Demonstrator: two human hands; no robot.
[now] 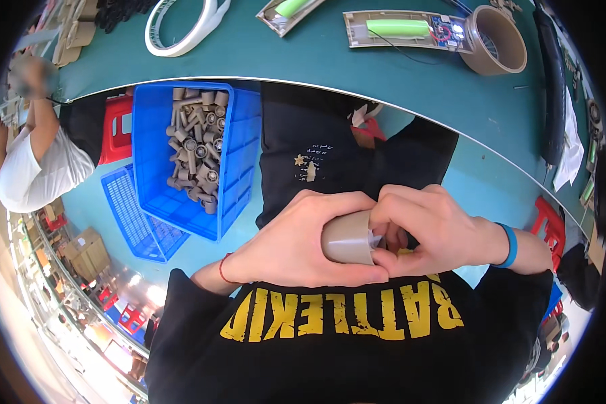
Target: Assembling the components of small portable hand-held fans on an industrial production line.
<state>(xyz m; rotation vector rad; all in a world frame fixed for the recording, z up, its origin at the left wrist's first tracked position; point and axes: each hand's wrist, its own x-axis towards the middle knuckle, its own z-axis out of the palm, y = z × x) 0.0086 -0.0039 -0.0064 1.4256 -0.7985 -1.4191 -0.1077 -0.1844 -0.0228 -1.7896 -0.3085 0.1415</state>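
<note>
Close to my body, a brown-grey, cup-shaped plastic housing (347, 239) lies on its side between my hands. My left hand (296, 236) is wrapped round its closed end, with the thumb along the lower side. At the housing's open end, which faces right, the curled fingers of my right hand (431, 225) are closed at the rim. A whitish, see-through scrap (376, 241) shows at that rim, beside the right fingertips. Those fingers partly hide the opening and what they pinch.
A green worktable (283, 64) bears a white tape roll (182, 27), an open handle shell (411, 30) with green battery, lit circuit board and round head, and another shell (288, 15). At left stand a blue crate (242, 155) of brown parts and a person (47, 161).
</note>
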